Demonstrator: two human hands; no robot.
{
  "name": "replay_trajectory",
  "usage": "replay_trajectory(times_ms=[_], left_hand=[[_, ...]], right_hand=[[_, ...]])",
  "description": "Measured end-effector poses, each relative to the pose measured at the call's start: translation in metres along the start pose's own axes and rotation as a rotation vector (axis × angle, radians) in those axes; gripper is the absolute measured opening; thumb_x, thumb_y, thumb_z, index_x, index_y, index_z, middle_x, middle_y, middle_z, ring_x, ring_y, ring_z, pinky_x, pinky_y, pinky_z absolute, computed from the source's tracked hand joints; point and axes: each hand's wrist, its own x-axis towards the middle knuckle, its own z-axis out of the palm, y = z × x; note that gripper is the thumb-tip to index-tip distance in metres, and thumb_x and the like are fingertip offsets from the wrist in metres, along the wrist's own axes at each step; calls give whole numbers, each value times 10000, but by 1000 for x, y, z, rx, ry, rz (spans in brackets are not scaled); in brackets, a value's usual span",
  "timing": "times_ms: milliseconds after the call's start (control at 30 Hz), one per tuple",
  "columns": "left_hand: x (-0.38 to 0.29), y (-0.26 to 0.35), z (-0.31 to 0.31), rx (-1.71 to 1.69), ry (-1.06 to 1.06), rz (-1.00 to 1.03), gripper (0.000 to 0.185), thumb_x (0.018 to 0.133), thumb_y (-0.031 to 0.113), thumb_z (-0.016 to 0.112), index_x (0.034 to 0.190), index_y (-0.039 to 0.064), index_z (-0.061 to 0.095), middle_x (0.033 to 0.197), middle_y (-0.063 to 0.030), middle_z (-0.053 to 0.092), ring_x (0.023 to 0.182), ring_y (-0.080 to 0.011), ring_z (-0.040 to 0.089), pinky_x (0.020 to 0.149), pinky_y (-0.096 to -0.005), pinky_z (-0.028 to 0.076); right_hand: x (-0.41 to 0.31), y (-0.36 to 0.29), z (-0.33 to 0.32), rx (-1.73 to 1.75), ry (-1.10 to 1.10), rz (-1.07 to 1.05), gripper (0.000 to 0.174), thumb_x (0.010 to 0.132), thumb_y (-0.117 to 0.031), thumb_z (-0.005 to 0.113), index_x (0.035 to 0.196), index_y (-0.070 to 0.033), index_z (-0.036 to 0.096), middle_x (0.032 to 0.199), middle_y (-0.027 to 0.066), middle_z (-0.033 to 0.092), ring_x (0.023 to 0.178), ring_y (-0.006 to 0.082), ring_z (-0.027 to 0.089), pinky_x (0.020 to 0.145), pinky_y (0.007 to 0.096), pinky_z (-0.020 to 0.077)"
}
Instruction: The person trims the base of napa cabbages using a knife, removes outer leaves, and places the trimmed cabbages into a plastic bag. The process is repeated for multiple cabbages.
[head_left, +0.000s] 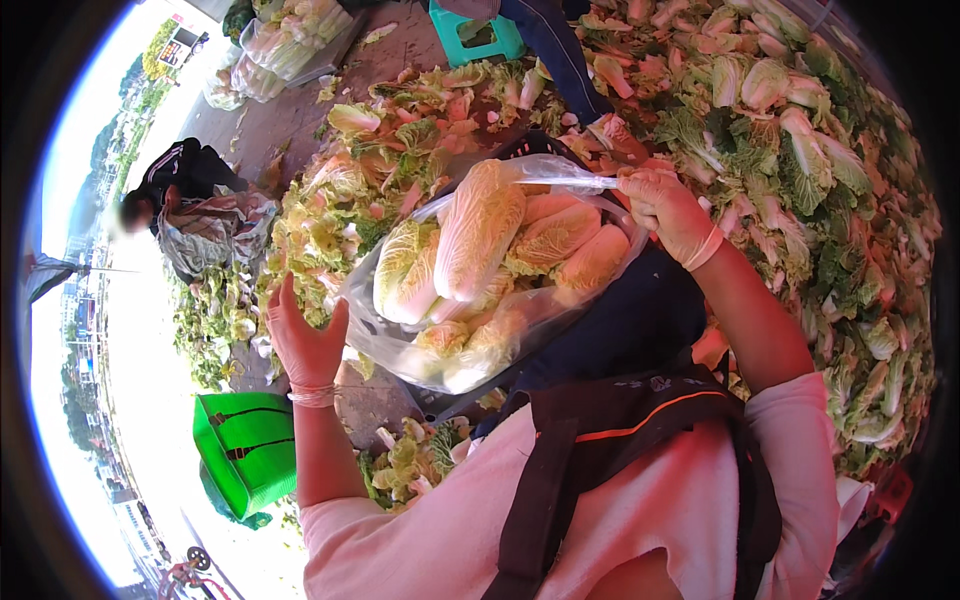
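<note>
In front of me a clear plastic bag (525, 330) stands with its mouth spread, lining a dark plastic crate (431, 401). Several napa cabbages lie inside it; one pale cabbage (480, 232) rests on top of the others. My right hand (667, 214), in a thin glove, grips a gathered part of the bag's rim and pulls it taut at the right. My left hand (307, 334), also gloved, is raised beside the bag's left side. Its fingers and thumb are apart with nothing between them. Much of the crate is hidden by the bag.
Loose leaves (315, 202) and a large heap of napa cabbages (802, 165) surround the crate. A green plastic basket with straps (251, 450) is at lower left. A turquoise stool (476, 37), a co-worker's leg (559, 56), filled bags (277, 56) and another person (187, 172) are farther off.
</note>
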Motion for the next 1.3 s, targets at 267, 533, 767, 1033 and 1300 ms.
replay_trajectory(times_ms=[267,533,767,1033,1300], left_hand=[[28,112,167,25,-711,34,1102,569,428,828,1392,-31,256,1340,-233,418,1159,-358,505,942,-404,450],[19,74,173,168,-843,28,1288,503,399,852,1419,-77,81,1120,-263,542,1052,-386,534,897,-420,471],[2,84,170,-10,-665,-52,1135,517,347,805,1394,-62,211,1087,-243,539,993,-376,548,865,-438,474],[-40,6,134,139,-607,81,1167,443,251,840,1414,45,227,1183,-191,473,1070,-372,463,934,-481,389],[-45,7,148,78,-759,186,1331,398,349,888,1453,43,135,1340,-200,364,1211,-395,377,1028,-468,299]], right_hand=[[-23,15,-9,-198,9,-54,287,920,-226,550,664,-119,477,551,-60,374,492,55,330,490,209,257],[-20,27,-20,-158,81,12,309,929,-237,538,659,-136,426,587,-70,328,532,57,309,527,212,261],[-20,22,-10,-116,17,-10,300,944,-243,510,670,-137,449,602,-69,313,534,56,315,537,203,279],[-25,33,-16,-190,26,52,285,943,-246,510,691,-126,452,584,-66,348,522,55,356,584,200,333],[-43,19,-12,-299,85,7,263,939,-253,542,1039,-19,608,904,41,638,874,119,596,860,257,435]])
